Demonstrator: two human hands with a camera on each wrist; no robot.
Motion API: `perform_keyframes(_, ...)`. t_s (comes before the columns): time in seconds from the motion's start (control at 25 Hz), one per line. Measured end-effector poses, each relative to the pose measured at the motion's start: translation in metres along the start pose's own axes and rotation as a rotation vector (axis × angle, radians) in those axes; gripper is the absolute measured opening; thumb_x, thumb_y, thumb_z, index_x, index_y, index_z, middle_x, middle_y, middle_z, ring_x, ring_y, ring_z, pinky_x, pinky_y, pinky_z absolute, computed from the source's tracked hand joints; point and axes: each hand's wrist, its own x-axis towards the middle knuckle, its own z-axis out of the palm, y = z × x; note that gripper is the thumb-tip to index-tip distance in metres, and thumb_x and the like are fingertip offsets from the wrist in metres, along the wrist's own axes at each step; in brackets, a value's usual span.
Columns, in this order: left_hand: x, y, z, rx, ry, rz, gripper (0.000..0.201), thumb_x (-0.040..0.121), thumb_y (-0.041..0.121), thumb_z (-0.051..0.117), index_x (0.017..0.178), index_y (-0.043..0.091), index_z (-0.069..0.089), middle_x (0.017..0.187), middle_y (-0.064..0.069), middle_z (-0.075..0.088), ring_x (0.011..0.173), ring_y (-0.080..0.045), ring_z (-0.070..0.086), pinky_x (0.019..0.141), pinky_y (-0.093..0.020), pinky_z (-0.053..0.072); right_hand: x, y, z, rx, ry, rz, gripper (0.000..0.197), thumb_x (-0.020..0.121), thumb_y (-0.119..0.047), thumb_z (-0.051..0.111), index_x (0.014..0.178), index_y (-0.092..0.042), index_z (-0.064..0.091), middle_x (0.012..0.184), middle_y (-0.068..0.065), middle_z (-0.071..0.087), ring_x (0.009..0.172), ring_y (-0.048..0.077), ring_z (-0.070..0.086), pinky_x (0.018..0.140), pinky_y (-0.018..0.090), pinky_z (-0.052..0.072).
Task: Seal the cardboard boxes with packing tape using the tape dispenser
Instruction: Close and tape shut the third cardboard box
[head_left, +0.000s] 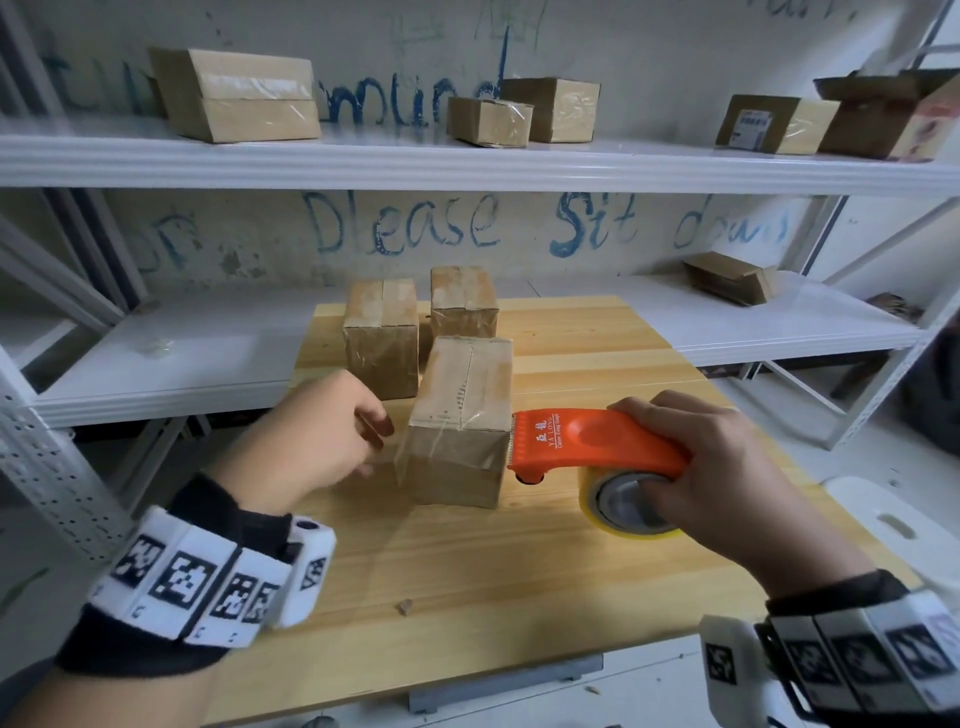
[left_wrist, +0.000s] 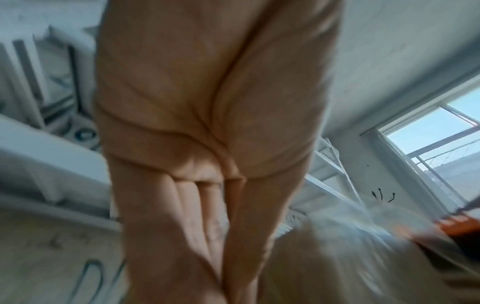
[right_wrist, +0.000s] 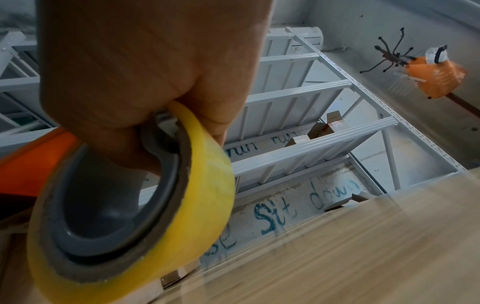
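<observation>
Three cardboard boxes stand on the wooden table (head_left: 519, 571). The nearest box (head_left: 462, 415) has clear tape along its top and down its front. My right hand (head_left: 727, 467) grips the orange tape dispenser (head_left: 597, 436) by its handle, fingers hooked into the grey core of the yellow tape roll (right_wrist: 207, 185). The dispenser's toothed end touches the box's upper right edge. My left hand (head_left: 322, 436) hovers just left of that box with its fingers curled into the palm (left_wrist: 207, 185), and I see nothing held in it. A loose clear tape flap (head_left: 400, 457) hangs off the box's left corner beside it.
Two more taped boxes (head_left: 382, 338) (head_left: 462, 301) stand behind the near one. White metal shelves behind the table carry more boxes (head_left: 234, 96) and a stack of flat cardboard (head_left: 732, 278). A white stool (head_left: 893, 519) sits at the right. A small scrap (head_left: 404, 607) lies on the table.
</observation>
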Motion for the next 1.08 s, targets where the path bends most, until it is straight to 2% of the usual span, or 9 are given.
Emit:
perform_keyframes(0.12,-0.011,0.004,-0.03,0.003,0.017,0.107,0.053,0.077,-0.006,0.079,0.106,0.037,0.07,0.109,0.021,0.068,0.095,0.003,0.068,0.094,-0.028,0.055,0.0,-0.001,0.0,0.005,-0.009,0.022,0.056,0.057,-0.009,0.065,0.112,-0.021,0.071,0.083,-0.009,0.057,0.071,0.008,0.056,0.059,0.019,0.043)
perform_keyframes(0.24,-0.021,0.013,-0.031,0.127,-0.097,0.272,0.096,0.065,0.017,0.093,0.138,0.055,0.045,0.147,0.035,0.035,0.136,0.004,0.037,0.12,-0.036,0.03,0.0,-0.002,0.004,-0.001,-0.007,0.058,0.056,0.057,-0.001,0.072,0.109,-0.021,0.07,0.085,-0.009,0.058,0.073,0.006,0.057,0.062,0.019,0.044)
perform_keyframes(0.32,-0.022,0.02,-0.013,0.164,-0.164,0.368,0.108,0.066,0.025,0.092,0.145,0.061,0.027,0.154,0.04,0.009,0.148,0.004,0.013,0.125,-0.04,0.017,0.001,-0.004,0.009,-0.028,0.012,0.076,0.054,0.057,0.002,0.073,0.107,-0.019,0.068,0.087,-0.009,0.06,0.075,0.005,0.057,0.063,0.015,0.044)
perform_keyframes(0.44,-0.019,0.026,0.023,0.304,-0.136,0.424,0.103,0.081,0.026,0.082,0.151,0.055,0.013,0.161,0.031,-0.004,0.152,-0.001,-0.007,0.126,-0.045,0.014,0.001,-0.01,0.018,-0.052,0.01,0.106,0.044,0.062,-0.001,0.071,0.102,-0.019,0.063,0.084,-0.009,0.06,0.072,0.005,0.057,0.058,0.017,0.043)
perform_keyframes(0.56,-0.018,0.03,0.043,0.442,0.008,0.42,0.076,0.092,0.027,0.069,0.149,0.041,0.022,0.169,0.009,0.004,0.156,-0.019,0.003,0.124,-0.052,0.018,0.0,-0.014,0.023,-0.049,-0.015,0.153,0.035,0.069,-0.008,0.067,0.101,-0.02,0.06,0.078,-0.012,0.058,0.067,0.004,0.055,0.055,0.017,0.041)
perform_keyframes(0.72,-0.017,0.036,0.045,0.397,0.15,0.42,0.048,0.098,0.007,0.055,0.137,0.033,0.045,0.164,0.003,0.029,0.152,-0.023,0.025,0.123,-0.056,0.016,0.0,-0.018,0.023,-0.057,-0.103,0.154,0.045,0.073,-0.008,0.064,0.113,-0.027,0.054,0.086,-0.014,0.056,0.071,0.0,0.053,0.057,0.014,0.04)
perform_keyframes(0.8,-0.019,0.036,0.042,0.376,0.187,0.449,0.047,0.096,-0.002,0.053,0.129,0.032,0.05,0.158,0.004,0.041,0.145,-0.024,0.036,0.119,-0.047,0.027,0.0,-0.018,0.022,-0.093,-0.193,0.164,0.048,0.077,-0.009,0.064,0.116,-0.03,0.048,0.09,-0.013,0.054,0.073,0.0,0.051,0.055,0.015,0.034)
perform_keyframes(0.92,-0.024,0.036,0.037,0.368,0.216,0.464,0.057,0.089,-0.013,0.048,0.126,0.029,0.051,0.15,0.005,0.049,0.139,-0.024,0.045,0.103,-0.04,0.043,-0.001,-0.016,0.021,-0.097,-0.243,0.204,0.041,0.077,-0.007,0.061,0.107,-0.029,0.044,0.084,-0.01,0.053,0.068,0.003,0.05,0.053,0.017,0.032)
perform_keyframes(1.08,-0.03,0.047,0.04,0.442,0.264,0.399,0.049,0.091,-0.012,0.038,0.126,0.02,0.05,0.141,-0.004,0.055,0.13,-0.026,0.051,0.087,-0.036,0.044,-0.003,-0.019,0.018,-0.081,-0.235,0.213,0.039,0.075,-0.005,0.059,0.103,-0.028,0.046,0.079,-0.01,0.054,0.063,0.006,0.052,0.051,0.019,0.036)
